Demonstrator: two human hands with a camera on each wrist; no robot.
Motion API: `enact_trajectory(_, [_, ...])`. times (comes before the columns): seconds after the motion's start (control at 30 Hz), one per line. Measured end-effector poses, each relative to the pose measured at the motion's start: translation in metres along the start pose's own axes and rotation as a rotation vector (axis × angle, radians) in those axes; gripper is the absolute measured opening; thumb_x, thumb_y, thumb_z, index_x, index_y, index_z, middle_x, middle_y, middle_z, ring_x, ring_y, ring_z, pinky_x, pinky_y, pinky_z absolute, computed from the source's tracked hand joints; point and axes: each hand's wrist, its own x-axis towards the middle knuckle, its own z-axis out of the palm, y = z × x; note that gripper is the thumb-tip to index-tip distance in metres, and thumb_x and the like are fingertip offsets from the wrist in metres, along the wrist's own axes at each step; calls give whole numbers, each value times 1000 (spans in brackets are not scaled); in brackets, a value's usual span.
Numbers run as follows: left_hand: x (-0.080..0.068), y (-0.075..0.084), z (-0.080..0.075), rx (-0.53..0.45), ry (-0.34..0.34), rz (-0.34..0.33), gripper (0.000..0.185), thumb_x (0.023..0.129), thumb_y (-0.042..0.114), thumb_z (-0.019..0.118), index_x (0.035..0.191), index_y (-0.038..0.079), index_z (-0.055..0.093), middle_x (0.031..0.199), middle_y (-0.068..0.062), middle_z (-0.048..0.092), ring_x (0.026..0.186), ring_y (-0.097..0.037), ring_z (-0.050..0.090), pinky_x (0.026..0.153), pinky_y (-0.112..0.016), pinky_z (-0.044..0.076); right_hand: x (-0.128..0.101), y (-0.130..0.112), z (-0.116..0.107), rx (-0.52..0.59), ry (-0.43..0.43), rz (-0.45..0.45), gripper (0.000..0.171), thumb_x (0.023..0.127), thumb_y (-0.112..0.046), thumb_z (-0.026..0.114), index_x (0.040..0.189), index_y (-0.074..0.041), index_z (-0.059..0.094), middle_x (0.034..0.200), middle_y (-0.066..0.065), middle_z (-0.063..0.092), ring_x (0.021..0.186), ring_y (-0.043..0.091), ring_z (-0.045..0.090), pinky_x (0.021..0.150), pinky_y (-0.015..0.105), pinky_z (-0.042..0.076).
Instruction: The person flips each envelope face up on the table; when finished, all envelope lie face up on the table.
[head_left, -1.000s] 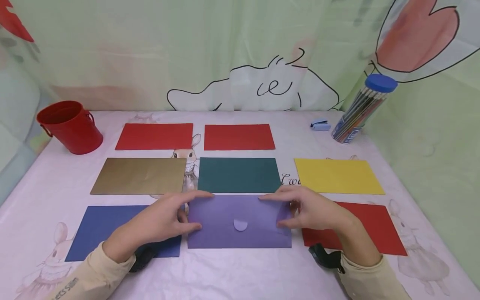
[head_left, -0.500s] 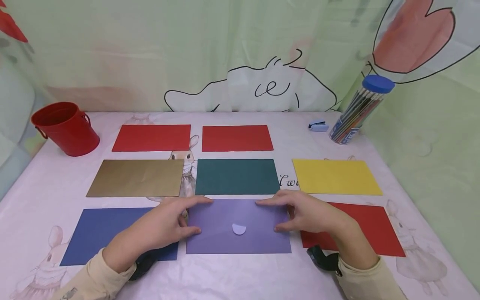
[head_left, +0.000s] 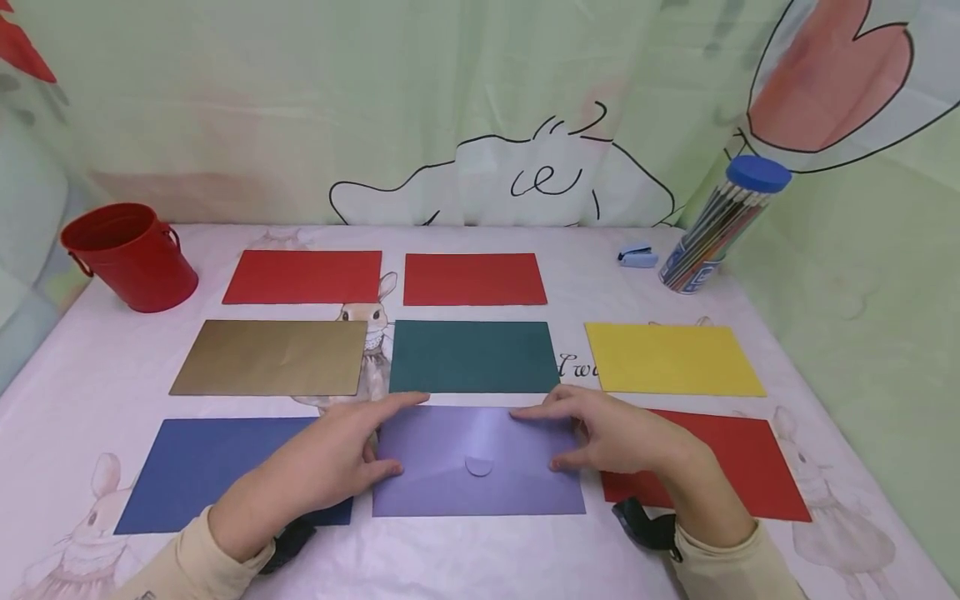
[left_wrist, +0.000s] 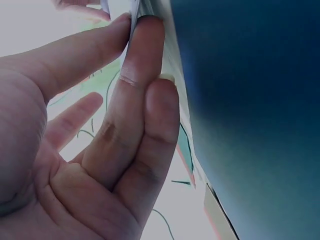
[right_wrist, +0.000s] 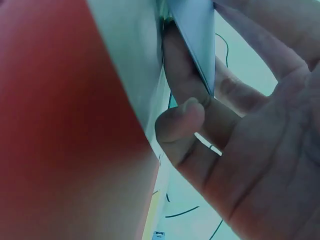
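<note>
A purple envelope [head_left: 480, 492] with a small half-round tab lies flat before me, in the middle of the front row. My left hand [head_left: 337, 450] pinches its left side, thumb on top and fingers underneath; in the left wrist view the thumb and a fingertip meet on its thin edge. On the opposite side my right hand [head_left: 622, 433] grips it, fingers tucked below in the right wrist view. The blue envelope [head_left: 217, 467] sits partly under my left forearm. A red envelope [head_left: 742, 458] is partly covered by my right hand and wrist.
Behind are a gold envelope [head_left: 270, 358], a dark green one [head_left: 472, 357] and a yellow one [head_left: 671, 358], then two red envelopes [head_left: 303, 277]. A red bucket [head_left: 135, 258] stands back left; a light blue stapler [head_left: 637, 256] and a pencil tub [head_left: 720, 225] back right.
The purple envelope has shifted slightly toward me, with both hands keeping their hold on its sides. The view has also drifted a little. The other envelopes stay in their places.
</note>
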Motion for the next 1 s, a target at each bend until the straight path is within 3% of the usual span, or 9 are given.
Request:
enact_trajectory(0.2, [1,4,3,64,26,2,75,80,2,84,147,12,50,98,-1,65,60,-4,54,59,-24,51,1,-3,0,-36,7,17,61,82,-16,85,138,-29,64,115,-4,56,109,21,53,81,25,54])
enact_trajectory(0.3, [1,5,5,139,44,-3,79,79,4,85,148,13,49,104,-4,67,69,-7,57,63,-26,52,2,-3,0,-53,11,34,60,82,-18,86,137,-29,65,114,-5,55,109,20,53,81,26,54])
enact_trajectory(0.43, [1,6,6,296,83,-62,90,75,18,91,152,17,44,107,-7,66,86,-17,63,72,-36,55,2,-5,2,-126,47,43,60,79,-23,88,135,-27,66,116,-3,54,109,20,53,83,30,55])
enact_trajectory(0.53, [3,6,6,409,106,-93,100,70,30,95,154,18,41,107,-9,62,80,-19,62,70,-37,53,3,-6,3,-209,107,40,64,74,-26,92,133,-25,68,119,0,52,111,22,51,86,37,55])
enact_trajectory(0.63, [7,6,3,471,101,-93,106,66,36,96,154,16,40,106,-11,60,72,-17,57,64,-33,50,5,-8,3,-226,131,39,66,71,-25,93,132,-23,67,122,3,51,112,24,50,87,40,55])
enact_trajectory(0.73, [13,9,-4,444,69,-97,102,68,35,95,153,14,42,114,-11,62,84,-20,63,68,-35,54,7,-9,1,-188,101,37,67,73,-26,92,134,-24,65,124,1,51,110,21,52,86,37,56])
enact_trajectory(0.87, [28,11,-19,326,47,-105,94,76,32,90,153,12,41,121,-11,62,105,-23,63,78,-40,57,10,-12,-9,-113,53,-11,68,78,-27,89,140,-24,60,128,1,51,108,21,52,86,38,54])
enact_trajectory(1.0, [50,7,-37,186,53,-85,96,77,29,90,156,15,37,123,-13,60,105,-27,62,83,-43,55,20,-20,-26,-85,38,-42,73,79,-26,88,145,-19,55,134,6,52,113,26,53,88,45,52])
